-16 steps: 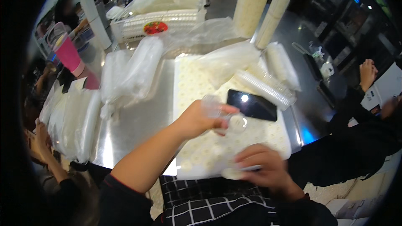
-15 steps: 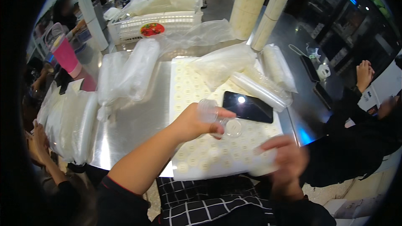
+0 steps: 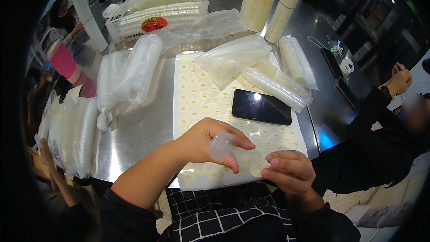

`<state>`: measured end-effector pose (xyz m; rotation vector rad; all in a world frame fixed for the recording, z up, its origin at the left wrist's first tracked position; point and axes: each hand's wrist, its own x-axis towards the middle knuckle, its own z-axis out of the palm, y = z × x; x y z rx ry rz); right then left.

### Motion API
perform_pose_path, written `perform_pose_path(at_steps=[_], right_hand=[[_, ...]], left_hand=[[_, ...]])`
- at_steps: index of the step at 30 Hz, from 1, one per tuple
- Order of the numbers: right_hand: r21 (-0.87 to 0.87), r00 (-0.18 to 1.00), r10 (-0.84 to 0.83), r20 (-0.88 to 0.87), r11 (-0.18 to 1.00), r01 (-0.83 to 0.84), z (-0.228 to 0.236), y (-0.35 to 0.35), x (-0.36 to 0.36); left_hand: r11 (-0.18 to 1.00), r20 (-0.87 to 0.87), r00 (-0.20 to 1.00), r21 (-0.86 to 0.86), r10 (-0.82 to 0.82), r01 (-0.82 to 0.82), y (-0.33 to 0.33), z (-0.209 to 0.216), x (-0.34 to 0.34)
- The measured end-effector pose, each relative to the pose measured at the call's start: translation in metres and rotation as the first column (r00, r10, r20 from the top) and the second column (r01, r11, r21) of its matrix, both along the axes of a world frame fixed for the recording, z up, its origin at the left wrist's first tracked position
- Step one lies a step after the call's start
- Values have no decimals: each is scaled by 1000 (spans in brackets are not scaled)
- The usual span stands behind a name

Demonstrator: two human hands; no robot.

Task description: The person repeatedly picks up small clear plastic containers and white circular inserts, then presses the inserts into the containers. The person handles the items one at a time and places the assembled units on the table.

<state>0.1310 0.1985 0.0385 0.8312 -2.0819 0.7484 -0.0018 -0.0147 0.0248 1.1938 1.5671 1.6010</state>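
Note:
My left hand (image 3: pixel 202 140) is wrapped round a short stack of clear plastic lids (image 3: pixel 221 147), with one lid standing out between thumb and forefinger. At that front lid, my right hand (image 3: pixel 292 170) pinches a round pale sticker (image 3: pixel 258 166) by its edge. The sticker overlaps the lid; whether it is pressed on I cannot tell. Both hands are over the near part of a sheet of round cream stickers (image 3: pixel 187 101), which lies flat on the table. A black phone (image 3: pixel 261 107) rests on the sheet just beyond my hands.
Sleeves of clear lids (image 3: pixel 275 88) and a plastic bag (image 3: pixel 235 58) lie on the sheet's far part. Wrapped bundles (image 3: pixel 142 69) are on the left. Behind stand a white basket (image 3: pixel 179 15) and tall sticker rolls (image 3: pixel 260 0). A co-worker's hand (image 3: pixel 398 79) is at right.
My right hand has moved left and up to the front lid, bringing the sticker to it. My left hand has come slightly nearer to me with the lids. The view has shifted a little.

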Motion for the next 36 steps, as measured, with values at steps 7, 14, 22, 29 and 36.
perform_pose_path(at_steps=[7,14,22,29,36], right_hand=[[22,999,51,-9,998,-50,-3,-3,-9],[41,994,32,104,999,-36,-1,-2,-14],[172,888,-67,454,985,-13,9,1,-13],[-299,928,232,292,944,-142,2,7,-15],[128,889,-100,446,991,48,4,-16,-12]], left_hand=[[999,-83,996,-17,38,-39,-2,4,2],[998,8,999,-46,38,-37,2,3,5],[999,56,998,-37,-6,8,-2,-6,-6],[989,129,991,-147,23,-4,5,-13,-2],[961,227,973,-256,-49,108,9,-7,-1]])
